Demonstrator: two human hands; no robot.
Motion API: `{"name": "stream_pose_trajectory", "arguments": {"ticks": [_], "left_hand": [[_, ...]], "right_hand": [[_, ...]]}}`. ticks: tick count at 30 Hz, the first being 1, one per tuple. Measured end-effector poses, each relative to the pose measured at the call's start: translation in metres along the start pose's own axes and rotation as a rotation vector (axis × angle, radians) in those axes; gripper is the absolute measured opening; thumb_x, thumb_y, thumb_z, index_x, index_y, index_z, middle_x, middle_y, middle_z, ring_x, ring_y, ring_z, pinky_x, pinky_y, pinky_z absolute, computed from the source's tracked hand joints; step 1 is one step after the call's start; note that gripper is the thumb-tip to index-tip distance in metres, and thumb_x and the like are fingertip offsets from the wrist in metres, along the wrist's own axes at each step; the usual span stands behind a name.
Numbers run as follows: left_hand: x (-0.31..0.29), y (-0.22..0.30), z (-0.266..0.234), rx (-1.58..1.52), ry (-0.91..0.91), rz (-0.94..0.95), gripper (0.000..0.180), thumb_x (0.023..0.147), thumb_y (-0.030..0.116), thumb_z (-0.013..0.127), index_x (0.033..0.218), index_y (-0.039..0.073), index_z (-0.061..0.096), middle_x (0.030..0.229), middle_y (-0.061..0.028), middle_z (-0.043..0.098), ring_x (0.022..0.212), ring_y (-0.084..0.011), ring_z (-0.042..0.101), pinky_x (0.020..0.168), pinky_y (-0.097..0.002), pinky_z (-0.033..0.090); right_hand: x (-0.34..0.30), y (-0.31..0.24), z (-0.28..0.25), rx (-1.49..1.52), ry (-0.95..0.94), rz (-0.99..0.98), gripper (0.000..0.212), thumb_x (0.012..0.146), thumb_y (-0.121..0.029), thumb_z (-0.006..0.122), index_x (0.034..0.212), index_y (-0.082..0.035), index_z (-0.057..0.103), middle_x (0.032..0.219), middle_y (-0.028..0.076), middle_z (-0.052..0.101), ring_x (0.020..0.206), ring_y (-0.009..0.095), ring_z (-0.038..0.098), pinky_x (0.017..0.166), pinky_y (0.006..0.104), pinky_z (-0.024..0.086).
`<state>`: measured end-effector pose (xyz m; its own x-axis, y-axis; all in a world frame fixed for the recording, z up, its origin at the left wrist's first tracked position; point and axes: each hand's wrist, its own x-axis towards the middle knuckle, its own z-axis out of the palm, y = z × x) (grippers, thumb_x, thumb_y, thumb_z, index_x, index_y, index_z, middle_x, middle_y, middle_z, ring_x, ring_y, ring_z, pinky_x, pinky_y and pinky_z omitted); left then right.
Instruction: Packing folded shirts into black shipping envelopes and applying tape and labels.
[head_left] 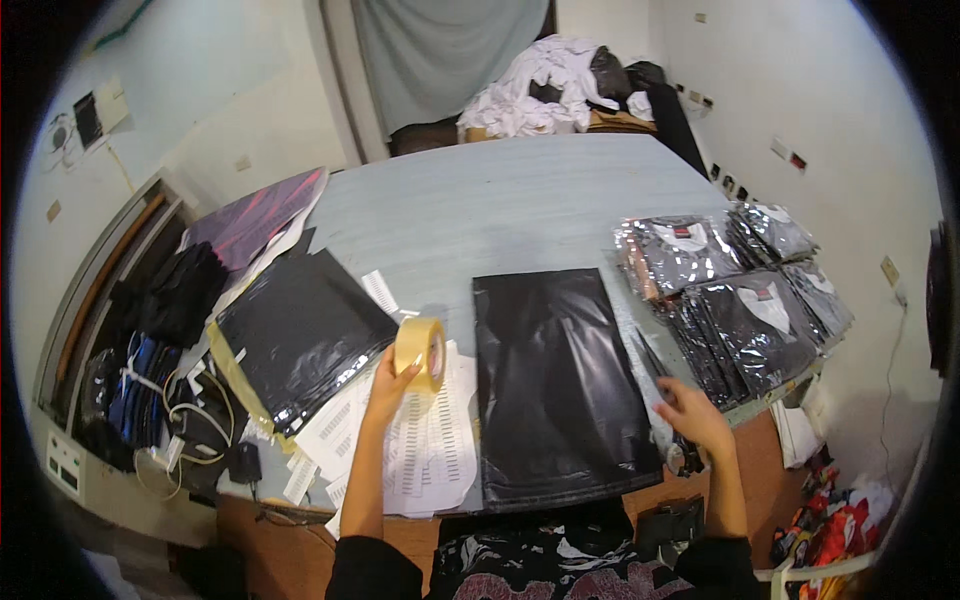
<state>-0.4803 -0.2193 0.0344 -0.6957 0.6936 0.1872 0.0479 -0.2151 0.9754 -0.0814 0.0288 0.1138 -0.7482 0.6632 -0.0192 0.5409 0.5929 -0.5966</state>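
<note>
My left hand (pixel 386 385) is closed around a wide roll of yellowish clear packing tape (pixel 420 355), held up over printed sheets. A large black plastic bag (pixel 560 385) lies flat on the table in front of me, between my two hands. Just right of the bag, my right hand (pixel 695 415) hovers at the table edge with thumb and forefinger apart. Partly under that hand is a long dark tool (pixel 685 460) that looks like scissors; whether the fingers touch it is unclear.
A stack of black plastic bags (pixel 300 330) sits left on the grey-blue table (pixel 490 200). Printed label sheets (pixel 435 450) lie near the front edge. Clear-wrapped folded grey shirts (pixel 755 325) are piled at the right. Cables (pixel 200 410) and dark clothes (pixel 185 300) crowd the far left.
</note>
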Motion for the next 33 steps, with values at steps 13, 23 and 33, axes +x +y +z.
{"name": "stream_pose_trajectory", "arguments": {"ticks": [13,23,33], "left_hand": [[-0.014,0.030,0.012,0.366,0.179,0.517,0.087,0.076,0.052,0.062,0.138,0.004,0.023,0.129,-0.0135,0.040,0.121,-0.0233,0.038,0.102,-0.0364,0.027],[0.083,0.055,0.216,-1.324,-0.206,-0.187,0.063,0.090,0.046,0.037,0.134,0.003,0.030,0.139,-0.0122,0.033,0.127,-0.0261,0.032,0.105,-0.0396,0.026],[0.148,-0.079,0.227,-1.716,0.157,-0.304,0.073,0.086,0.038,0.049,0.135,-0.006,0.019,0.142,-0.0185,0.022,0.132,-0.0293,0.022,0.108,-0.0397,0.022]], "right_hand": [[0.232,-0.085,0.083,0.539,0.303,-0.350,0.044,0.090,-0.034,0.048,0.116,0.001,0.052,0.113,0.017,0.057,0.112,0.028,0.050,0.095,0.0346,0.036],[0.260,-0.093,0.122,2.426,-0.076,-0.124,0.073,0.089,-0.054,0.031,0.138,-0.001,0.019,0.142,0.014,0.024,0.133,0.027,0.021,0.108,0.0402,0.018],[0.275,-0.044,0.153,2.233,0.138,0.024,0.075,0.090,-0.055,0.027,0.136,0.003,0.018,0.140,0.018,0.026,0.131,0.030,0.023,0.109,0.0396,0.016]]}}
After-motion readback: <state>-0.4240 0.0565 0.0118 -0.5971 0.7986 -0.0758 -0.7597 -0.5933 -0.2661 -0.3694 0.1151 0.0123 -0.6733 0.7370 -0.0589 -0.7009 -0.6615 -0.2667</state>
